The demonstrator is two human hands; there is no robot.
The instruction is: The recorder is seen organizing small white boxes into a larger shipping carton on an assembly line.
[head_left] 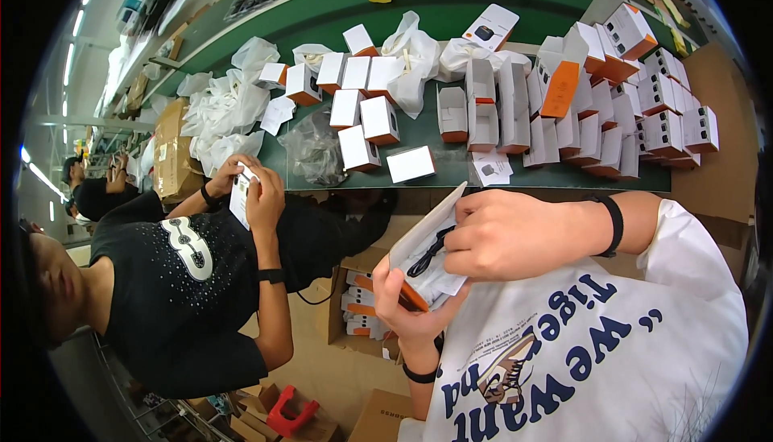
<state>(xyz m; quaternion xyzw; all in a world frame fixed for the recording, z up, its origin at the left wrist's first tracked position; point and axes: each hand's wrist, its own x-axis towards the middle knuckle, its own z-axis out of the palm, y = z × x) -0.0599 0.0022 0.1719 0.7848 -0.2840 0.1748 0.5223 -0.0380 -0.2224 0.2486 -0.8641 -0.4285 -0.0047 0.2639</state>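
Note:
My left hand (pixel 403 305) grips an open small box (pixel 428 210) from below, with its raised white flap tilted up and an orange side showing near my fingers. Inside the box lies a coiled black cable (pixel 424 261) beside white material. My right hand (pixel 507 233) reaches into the opening, its fingers bent and pressed together; whatever they pinch is hidden. The box is held in front of my white shirt, near the bench edge. Just beyond it on the bench, a closed white box (pixel 411 164) lies on its side.
Closed white boxes (pixel 351 146), open boxes (pixel 483 104) and stacked packed boxes (pixel 662 132) cover the green bench (pixel 306 175). Plastic bags (pixel 229 108) heap at left. A co-worker in black (pixel 177 281) handles a white item beside me. A carton (pixel 334 329) stands below.

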